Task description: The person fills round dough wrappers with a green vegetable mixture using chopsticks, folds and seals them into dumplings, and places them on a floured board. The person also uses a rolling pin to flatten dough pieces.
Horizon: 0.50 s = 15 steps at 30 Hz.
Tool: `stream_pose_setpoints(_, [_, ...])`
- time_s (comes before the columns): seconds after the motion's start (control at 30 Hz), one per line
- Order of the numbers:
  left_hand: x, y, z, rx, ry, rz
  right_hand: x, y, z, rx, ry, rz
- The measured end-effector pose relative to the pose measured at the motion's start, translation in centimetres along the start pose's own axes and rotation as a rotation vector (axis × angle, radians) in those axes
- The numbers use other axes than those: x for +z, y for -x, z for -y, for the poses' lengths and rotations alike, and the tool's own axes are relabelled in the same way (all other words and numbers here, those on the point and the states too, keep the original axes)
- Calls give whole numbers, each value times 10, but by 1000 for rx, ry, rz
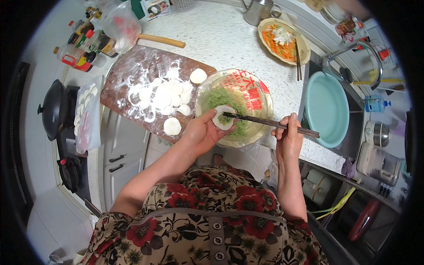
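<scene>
My left hand (206,131) holds a round dumpling wrapper (224,125) over the near side of a wide bowl. Green filling (226,118) lies in the middle of the wrapper. In my right hand (289,135) is a pair of dark chopsticks (268,122), their tips touching the filling. The bowl (269,109) has a plastic bag with red print over its rim, and chopped green filling (218,97) inside. To its left, a floured wooden board (116,76) carries several dough wrappers (172,126), many of them heaped together.
A rolling pin (162,40) lies behind the board, near seasoning bottles (74,59). Folded dumplings (86,99) rest on a tray at far left beside a wok (54,109). At right are a plate of shredded vegetables (280,39) and a teal basin (328,109) in the sink.
</scene>
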<state>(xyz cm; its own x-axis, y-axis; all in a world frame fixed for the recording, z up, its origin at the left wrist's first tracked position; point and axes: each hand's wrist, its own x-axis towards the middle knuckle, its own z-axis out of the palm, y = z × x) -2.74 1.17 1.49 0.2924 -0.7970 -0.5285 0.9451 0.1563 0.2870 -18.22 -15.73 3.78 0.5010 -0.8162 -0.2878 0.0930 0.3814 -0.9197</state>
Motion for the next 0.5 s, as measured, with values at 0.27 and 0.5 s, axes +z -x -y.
stream_pose_setpoints(0.27, [-2, 0, -2, 55, 10, -33, -7, 2, 12, -193, -27, 48])
stream_pose_setpoints(0.5, [0, -6, 0, 49, 18, -31, -8, 2, 8, -246, 132, 92])
